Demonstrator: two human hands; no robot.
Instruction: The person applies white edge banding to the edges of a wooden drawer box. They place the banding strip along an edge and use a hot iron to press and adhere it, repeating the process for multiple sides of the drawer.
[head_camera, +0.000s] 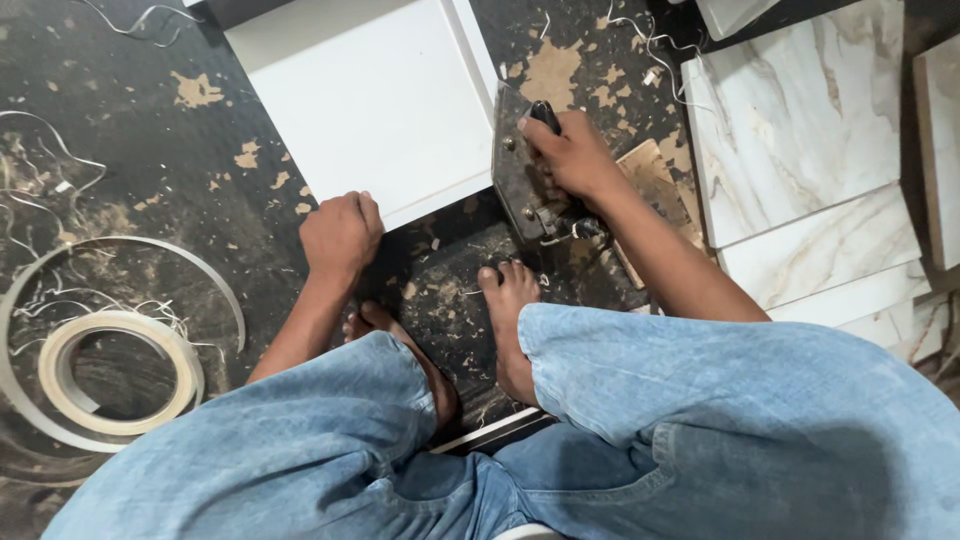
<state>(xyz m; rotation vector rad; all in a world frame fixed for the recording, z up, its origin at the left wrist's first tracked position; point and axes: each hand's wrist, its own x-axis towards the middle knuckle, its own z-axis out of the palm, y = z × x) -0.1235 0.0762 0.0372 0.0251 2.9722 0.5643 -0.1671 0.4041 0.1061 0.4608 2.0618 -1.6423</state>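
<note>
A white board (370, 100) lies flat on the dark, chipped floor in front of me. My left hand (342, 232) is closed on its near edge and holds it down. My right hand (572, 155) grips the black handle of a dark metal hand tool (522, 185) that sits against the board's right edge. A cable leaves the tool near my wrist. My bare feet (510, 320) rest on the floor just below the board, between my knees in blue jeans.
A roll of pale edge-banding tape (120, 375) lies at the left, with a loose loop of strip around it. Marble-patterned boards (800, 120) are stacked at the right. Thin white shavings and wood chips litter the floor.
</note>
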